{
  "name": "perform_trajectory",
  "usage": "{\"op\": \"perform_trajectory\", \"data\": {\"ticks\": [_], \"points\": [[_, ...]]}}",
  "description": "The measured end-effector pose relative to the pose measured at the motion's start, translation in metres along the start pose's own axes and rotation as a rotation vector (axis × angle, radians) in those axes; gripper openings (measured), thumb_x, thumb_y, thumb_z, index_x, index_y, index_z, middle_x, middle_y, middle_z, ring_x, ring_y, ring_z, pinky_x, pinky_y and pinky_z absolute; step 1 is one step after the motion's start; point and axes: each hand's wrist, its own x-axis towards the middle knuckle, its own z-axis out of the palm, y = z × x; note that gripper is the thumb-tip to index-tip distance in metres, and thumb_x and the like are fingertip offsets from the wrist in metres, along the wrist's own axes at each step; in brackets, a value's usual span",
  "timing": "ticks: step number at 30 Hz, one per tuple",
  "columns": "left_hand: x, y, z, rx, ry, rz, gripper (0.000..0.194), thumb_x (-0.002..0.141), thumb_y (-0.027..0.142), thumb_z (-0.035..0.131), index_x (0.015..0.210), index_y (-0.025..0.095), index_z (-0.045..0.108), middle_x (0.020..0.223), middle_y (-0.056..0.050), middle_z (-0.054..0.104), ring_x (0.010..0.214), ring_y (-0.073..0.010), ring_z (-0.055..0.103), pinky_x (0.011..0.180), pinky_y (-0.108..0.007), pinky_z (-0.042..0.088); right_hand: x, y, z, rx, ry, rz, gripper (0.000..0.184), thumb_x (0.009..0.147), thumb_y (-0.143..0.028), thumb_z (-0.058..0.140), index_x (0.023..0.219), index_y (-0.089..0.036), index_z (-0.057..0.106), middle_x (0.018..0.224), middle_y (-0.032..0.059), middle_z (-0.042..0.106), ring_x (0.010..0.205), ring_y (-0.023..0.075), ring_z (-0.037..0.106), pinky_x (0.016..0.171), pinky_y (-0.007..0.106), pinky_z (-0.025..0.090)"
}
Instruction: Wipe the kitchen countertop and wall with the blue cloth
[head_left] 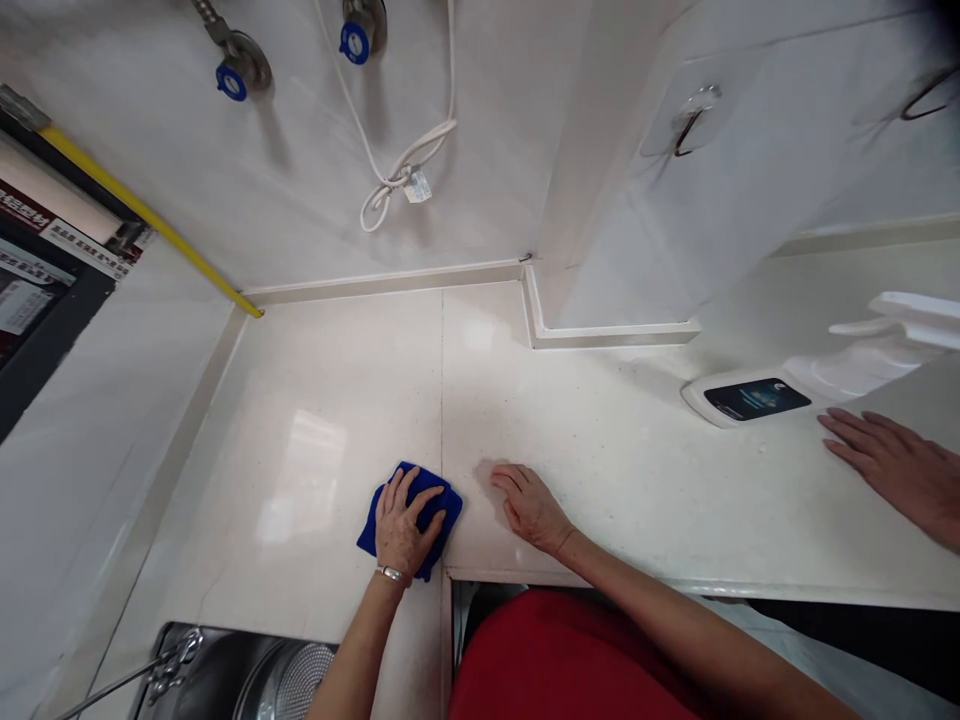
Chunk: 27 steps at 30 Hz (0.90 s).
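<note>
A blue cleaning cloth [442, 500] lies bunched on the pale countertop [600, 480], beside a thin seam. On top of it is my left hand [405, 520], fingers bent and pressing the cloth against the surface. A silver band circles that wrist. To the right of the cloth, my right hand [529, 505] is low over the counter, its fingers loosely bent and nothing visible in them. Whether its fingertips touch the surface is hard to tell. Small dark specks dot the counter beyond it.
A white spray bottle [757, 398] with a dark label lies at the right, near another person's hand [892, 465]. A metal sink [217, 650] is at the lower left. Valves [236, 75], a tied white cord [397, 180] and a yellow pipe [165, 230] are along the walls.
</note>
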Motion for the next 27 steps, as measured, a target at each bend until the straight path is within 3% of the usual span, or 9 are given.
{"op": "perform_trajectory", "data": {"ticks": [20,27], "points": [[0.119,-0.01,0.023,0.011,0.211,-0.181,0.031,0.092,0.042,0.054,0.119,0.035,0.068,0.146,-0.005,0.056,0.143,-0.0286,0.04,0.119,-0.053,0.033,0.001,0.001,0.0,0.063,0.002,0.038,0.047,0.071,0.001,0.044,0.113,-0.019,0.052,0.115,0.0095,0.059,0.106,0.0235,0.052,0.094,0.044,0.053],[0.129,-0.012,0.02,0.002,0.224,-0.148,0.035,0.093,0.04,0.051,0.123,0.032,0.067,0.147,-0.01,0.054,0.144,-0.0317,0.04,0.118,-0.057,0.033,0.005,0.002,0.002,0.06,0.056,0.01,0.046,0.07,0.001,0.043,0.11,-0.019,0.053,0.114,0.0098,0.06,0.106,0.0234,0.053,0.093,0.044,0.054]]}}
